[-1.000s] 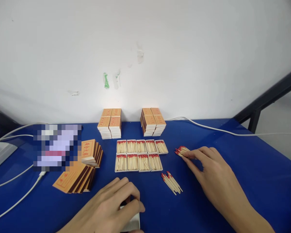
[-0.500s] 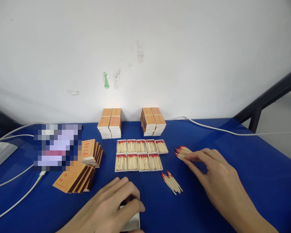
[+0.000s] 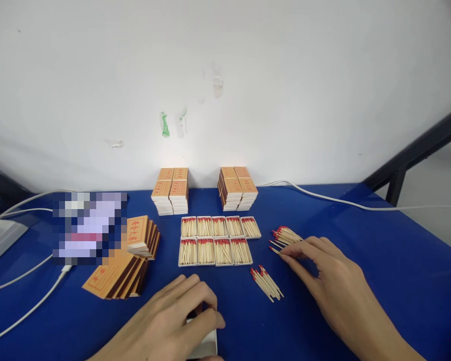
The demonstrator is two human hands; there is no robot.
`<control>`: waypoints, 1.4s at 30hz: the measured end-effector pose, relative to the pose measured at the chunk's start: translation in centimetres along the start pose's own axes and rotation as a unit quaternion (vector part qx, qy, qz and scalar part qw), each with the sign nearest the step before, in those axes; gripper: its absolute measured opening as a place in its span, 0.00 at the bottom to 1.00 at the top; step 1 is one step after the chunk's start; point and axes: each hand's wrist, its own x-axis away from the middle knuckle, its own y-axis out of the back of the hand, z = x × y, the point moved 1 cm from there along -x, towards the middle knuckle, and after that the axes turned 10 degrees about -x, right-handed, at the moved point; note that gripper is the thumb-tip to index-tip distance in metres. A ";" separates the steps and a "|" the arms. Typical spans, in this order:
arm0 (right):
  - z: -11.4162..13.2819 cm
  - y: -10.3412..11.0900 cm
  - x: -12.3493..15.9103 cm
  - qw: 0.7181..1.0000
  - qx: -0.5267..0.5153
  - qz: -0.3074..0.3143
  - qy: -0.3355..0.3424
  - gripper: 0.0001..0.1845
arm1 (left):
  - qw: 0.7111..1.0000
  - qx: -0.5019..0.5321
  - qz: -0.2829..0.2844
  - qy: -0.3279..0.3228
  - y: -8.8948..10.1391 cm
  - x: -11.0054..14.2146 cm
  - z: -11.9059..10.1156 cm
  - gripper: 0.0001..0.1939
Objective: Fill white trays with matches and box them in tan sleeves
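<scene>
My right hand [image 3: 332, 286] pinches a red-tipped match [image 3: 274, 250] between thumb and forefinger, just in front of a loose match pile [image 3: 287, 234]. A smaller bunch of matches [image 3: 266, 283] lies on the blue table to its left. Near the bottom edge, my left hand [image 3: 173, 316] is curled over a white tray [image 3: 209, 345], largely covered by the fingers; its contents are hidden. Beyond that hand, two rows of open matchbox trays [image 3: 215, 264] hold matches with their red heads facing away from me.
Two stacks of closed matchboxes [image 3: 178, 189] [image 3: 238, 181] stand by the wall. Matchbox sleeves [image 3: 110, 273] and another cluster of boxes [image 3: 139, 233] lie at left, beside a pixelated device [image 3: 93, 225] with a white cable [image 3: 37, 313]. Another cable [image 3: 323, 193] runs along the back right.
My right hand has shifted slightly down and toward me, drawing a match away from the pile's near side. My left hand and the white tray have stayed in place.
</scene>
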 end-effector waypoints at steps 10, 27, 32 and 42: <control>2.9 0.3 1.8 0.997 -0.062 0.047 0.010 0.23 | 0.999 0.008 0.034 0.017 1.1 -0.5 -0.5 0.16; -0.6 -0.3 -0.1 1.000 0.018 -0.010 0.010 0.26 | 1.000 0.008 -0.015 -0.003 -0.3 0.1 0.2 0.11; 1.1 -0.2 1.0 1.000 -0.028 0.001 0.011 0.24 | 0.998 0.010 0.050 0.027 0.9 -0.3 -0.3 0.14; 0.8 0.4 0.4 0.998 0.005 -0.056 0.020 0.24 | 1.000 0.003 0.014 0.000 0.3 -0.4 0.1 0.09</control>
